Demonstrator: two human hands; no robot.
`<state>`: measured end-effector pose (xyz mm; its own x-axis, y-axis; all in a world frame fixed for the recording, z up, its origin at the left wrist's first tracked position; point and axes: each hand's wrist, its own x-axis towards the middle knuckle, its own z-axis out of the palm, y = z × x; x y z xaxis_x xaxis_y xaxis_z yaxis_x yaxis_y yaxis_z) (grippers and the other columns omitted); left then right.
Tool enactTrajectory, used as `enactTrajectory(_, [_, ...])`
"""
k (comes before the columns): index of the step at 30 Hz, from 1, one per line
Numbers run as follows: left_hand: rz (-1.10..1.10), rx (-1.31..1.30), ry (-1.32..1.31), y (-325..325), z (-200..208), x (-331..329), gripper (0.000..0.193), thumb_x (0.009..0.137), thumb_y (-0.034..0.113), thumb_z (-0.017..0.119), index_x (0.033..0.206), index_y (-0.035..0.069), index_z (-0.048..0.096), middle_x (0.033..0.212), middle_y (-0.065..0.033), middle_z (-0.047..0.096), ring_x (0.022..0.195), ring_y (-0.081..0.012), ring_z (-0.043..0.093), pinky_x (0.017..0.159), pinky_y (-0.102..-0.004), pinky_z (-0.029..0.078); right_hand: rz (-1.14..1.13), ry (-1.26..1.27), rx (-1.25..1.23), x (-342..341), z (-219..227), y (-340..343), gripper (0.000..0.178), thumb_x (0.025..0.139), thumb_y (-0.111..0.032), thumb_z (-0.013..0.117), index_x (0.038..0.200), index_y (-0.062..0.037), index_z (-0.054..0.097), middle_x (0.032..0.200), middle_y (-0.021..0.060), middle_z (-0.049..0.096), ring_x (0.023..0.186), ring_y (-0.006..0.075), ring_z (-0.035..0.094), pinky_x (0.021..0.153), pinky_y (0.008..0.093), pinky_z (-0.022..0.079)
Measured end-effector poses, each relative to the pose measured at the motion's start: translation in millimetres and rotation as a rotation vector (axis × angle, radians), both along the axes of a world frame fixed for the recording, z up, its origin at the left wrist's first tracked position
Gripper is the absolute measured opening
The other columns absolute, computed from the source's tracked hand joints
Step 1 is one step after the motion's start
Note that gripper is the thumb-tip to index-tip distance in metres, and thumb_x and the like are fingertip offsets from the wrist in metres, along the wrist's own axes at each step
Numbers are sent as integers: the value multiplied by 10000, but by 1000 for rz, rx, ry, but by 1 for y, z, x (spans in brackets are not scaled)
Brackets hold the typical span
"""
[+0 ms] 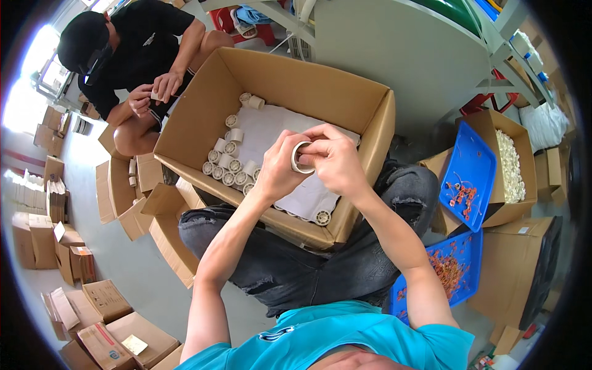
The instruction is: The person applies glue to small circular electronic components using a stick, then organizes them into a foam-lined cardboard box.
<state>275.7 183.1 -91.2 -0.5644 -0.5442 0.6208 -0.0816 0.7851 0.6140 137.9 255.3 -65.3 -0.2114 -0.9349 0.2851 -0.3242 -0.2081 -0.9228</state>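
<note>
A short, hollow white plastic cylinder [295, 163] is held above a large open cardboard box [296, 80], its round opening tilted up. My left hand [277, 165] is closed around its outer side. The bent fingers of my right hand [338, 159] are pinched together at the opening, with their tips inside the rim; whatever they grip there is hidden. Below, several similar white cylinders [228, 165] with spoked inner parts lie on a white sheet [274, 123], mostly along the box's left side. One more cylinder [323, 217] rests in the near right corner.
At the left, a co-worker [142, 40] handles a small white piece. Two blue trays [478, 154] with orange-red small parts stand at my right, near a carton of cream-coloured pieces [509, 166]. Opened cartons [169, 231] lie left of my knee. A grey machine panel [394, 55] rises beyond the box.
</note>
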Motion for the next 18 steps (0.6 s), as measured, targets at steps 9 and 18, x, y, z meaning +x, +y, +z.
enactTrajectory(9, [42,-1,-73,-2,-6,2,495,672,12,818,1091,50,557,980,-138,612,828,-340,651,685,-397,557,-35,33,-58,5,-9,-4,139,739,-11,694,861,-19,759,1019,134,677,855,295,665,774,367,533])
enactTrajectory(18, [48,5,-182,-3,10,-8,572,662,23,839,1140,53,526,1015,-141,609,865,-330,657,715,-392,560,36,4,8,-15,-5,-5,177,754,-16,736,930,-11,757,1075,122,673,915,248,670,803,335,532])
